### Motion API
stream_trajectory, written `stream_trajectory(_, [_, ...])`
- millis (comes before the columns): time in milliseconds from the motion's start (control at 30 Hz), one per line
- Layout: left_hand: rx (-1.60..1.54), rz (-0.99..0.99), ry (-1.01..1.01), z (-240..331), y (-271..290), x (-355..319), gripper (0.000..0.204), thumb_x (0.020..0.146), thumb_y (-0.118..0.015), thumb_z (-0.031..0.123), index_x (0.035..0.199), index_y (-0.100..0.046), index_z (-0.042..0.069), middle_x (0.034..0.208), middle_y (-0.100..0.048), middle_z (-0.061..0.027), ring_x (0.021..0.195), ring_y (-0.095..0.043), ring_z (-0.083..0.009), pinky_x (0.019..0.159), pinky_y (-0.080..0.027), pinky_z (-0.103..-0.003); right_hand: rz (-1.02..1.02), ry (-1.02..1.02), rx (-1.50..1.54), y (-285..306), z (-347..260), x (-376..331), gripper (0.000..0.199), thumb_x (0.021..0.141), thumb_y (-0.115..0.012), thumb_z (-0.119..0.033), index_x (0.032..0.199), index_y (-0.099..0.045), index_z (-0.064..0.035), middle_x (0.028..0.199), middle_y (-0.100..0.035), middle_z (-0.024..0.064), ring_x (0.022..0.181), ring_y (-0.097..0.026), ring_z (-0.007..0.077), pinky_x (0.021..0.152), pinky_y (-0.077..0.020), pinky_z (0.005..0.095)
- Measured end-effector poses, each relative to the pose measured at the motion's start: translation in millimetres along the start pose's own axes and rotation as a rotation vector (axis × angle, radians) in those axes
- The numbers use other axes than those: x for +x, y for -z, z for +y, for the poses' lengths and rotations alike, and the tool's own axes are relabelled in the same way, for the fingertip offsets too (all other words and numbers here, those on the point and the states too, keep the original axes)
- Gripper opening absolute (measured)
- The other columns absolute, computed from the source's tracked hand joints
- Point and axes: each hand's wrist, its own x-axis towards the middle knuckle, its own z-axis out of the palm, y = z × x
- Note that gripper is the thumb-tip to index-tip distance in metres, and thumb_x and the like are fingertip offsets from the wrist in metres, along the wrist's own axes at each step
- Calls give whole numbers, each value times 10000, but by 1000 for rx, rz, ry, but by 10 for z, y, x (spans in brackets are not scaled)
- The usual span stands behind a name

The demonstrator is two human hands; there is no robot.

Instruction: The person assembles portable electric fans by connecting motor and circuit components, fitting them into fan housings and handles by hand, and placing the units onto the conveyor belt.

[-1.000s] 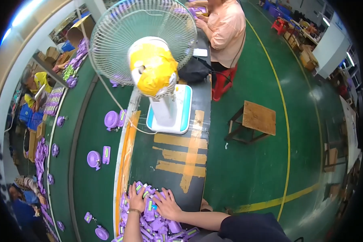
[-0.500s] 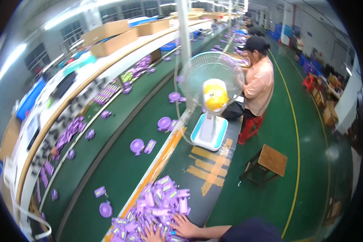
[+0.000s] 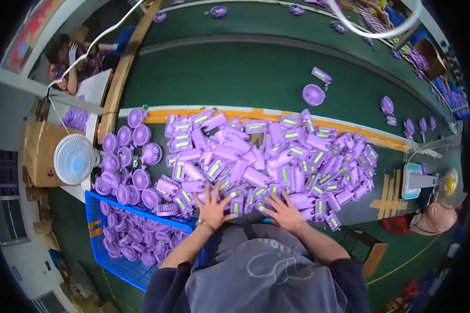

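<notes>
1. Looking down now, I have the whole heap of purple fan bodies (image 3: pixel 266 161) in view on the bench (image 3: pixel 277 78); half a second ago my view ran far along the line.
2. My left hand (image 3: pixel 212 206) lies flat on the heap's near edge, fingers spread.
3. My right hand (image 3: pixel 283 212) does likewise, just beside it, pinching nothing.
4. Round purple grilles (image 3: pixel 128 161) lie left, above a blue crate (image 3: pixel 121 271).
5. With both hands settled on the heap, I judge sorting can proceed.

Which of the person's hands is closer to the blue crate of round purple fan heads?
Left. The left hand rests on the purple pile just above the blue crate corner; the right hand lies farther off, across the body.
</notes>
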Motion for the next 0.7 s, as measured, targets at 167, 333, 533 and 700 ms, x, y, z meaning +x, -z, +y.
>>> stream_trajectory(167, [-85,88,-90,-276,-201,225,653,601,-631,552,1210,-472,375,1403,-273,-1,1315,-163,-320,916,-71,-717,-73,71,-56,2,-171,509,461,781,-562,-373,1217,-479,-249,1405,-270,59,1321,-192,256,1060,-88,533])
stream_trajectory(333, [-106,182,-80,-283,76,433,622,615,-675,481,1191,-496,332,1364,-325,-47,1298,-206,-304,974,-109,-647,-127,21,-118,254,-344,624,477,746,-598,-359,1197,-499,-236,1371,-309,74,1301,-227,253,1054,-117,533])
stream_trajectory(533, [-182,294,472,-643,422,-346,423,678,-648,189,1082,-545,115,998,-589,-123,884,-573,-277,758,-437,-401,-11,316,-118,184,-425,740,516,674,-644,-261,1154,-483,-163,1264,-420,62,1244,-317,230,1018,-221,475])
stream_trajectory(700, [140,-384,640,-664,445,-339,297,810,-517,175,1095,-488,96,872,-632,-156,829,-616,-298,722,-471,-388,-199,653,-175,-106,-468,1144,450,844,-459,-311,1279,-401,-215,1385,-313,8,1321,-195,188,1089,-81,464])
